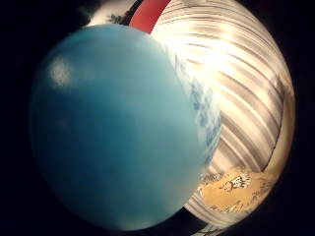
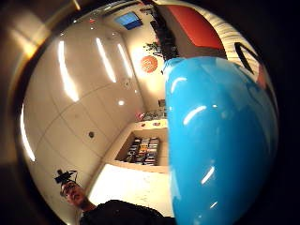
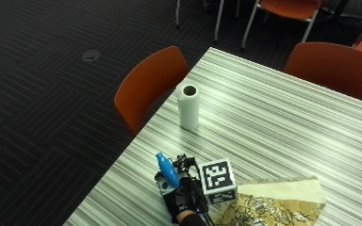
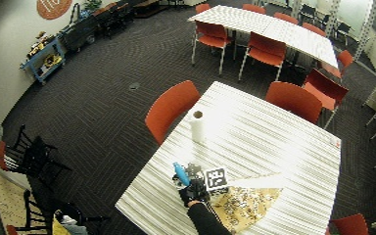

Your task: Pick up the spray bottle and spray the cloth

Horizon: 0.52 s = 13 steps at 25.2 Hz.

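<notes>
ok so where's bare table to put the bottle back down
Bare striped table runs between the paper towel roll and the cloth, and out to the far edge. It is crowded only at the near edge, where the gloved right hand holds the spray bottle.

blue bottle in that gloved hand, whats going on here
A person's gloved right hand holds a blue spray bottle lifted above the striped table, near its edge. A yellow patterned cloth lies flat on the table just beside the hand. No spray is visible. A paper towel roll stands upright farther along the table, untouched.
</notes>
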### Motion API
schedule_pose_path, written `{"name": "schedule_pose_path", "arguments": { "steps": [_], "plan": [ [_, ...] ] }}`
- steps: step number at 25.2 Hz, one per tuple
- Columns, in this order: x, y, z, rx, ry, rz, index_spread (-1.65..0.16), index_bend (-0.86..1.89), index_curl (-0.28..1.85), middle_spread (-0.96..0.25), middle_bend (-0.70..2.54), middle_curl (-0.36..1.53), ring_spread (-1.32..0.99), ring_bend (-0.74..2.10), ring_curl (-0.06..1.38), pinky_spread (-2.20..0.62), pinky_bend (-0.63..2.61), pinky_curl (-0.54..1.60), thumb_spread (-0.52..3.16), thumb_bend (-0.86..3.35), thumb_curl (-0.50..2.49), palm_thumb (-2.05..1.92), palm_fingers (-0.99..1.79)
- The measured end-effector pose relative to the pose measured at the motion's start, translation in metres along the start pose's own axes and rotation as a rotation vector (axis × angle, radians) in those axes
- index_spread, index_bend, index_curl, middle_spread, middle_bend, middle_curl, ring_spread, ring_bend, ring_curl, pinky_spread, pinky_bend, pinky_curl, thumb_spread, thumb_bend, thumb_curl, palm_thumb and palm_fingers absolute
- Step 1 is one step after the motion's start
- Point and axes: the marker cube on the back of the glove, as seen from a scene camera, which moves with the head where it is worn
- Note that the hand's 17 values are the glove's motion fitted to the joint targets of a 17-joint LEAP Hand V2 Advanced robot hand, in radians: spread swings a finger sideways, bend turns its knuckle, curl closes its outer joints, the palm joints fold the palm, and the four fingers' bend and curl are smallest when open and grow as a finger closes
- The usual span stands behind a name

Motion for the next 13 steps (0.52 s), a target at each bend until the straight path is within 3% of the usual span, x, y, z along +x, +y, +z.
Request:
{"name": "schedule_pose_path", "arguments": {
  "steps": [6, 13],
  "plan": [
    [-0.0033, 0.006, 0.0047, -0.029, 0.058, 0.03, -0.11, 0.62, 0.63, -0.05, 0.56, 0.55, -0.06, 0.31, 0.44, 0.14, 0.09, 0.1, 0.88, -0.01, 0.83, 1.22, 0.67],
    [0.003, 0.0092, 0.0051, -0.077, 0.073, 0.053, -0.25, 0.07, 0.51, 0.03, 0.35, 0.48, 0.03, 0.37, 0.48, 0.17, 0.41, 0.23, 0.92, -0.07, 0.74, 1.03, 0.06]
  ]
}}
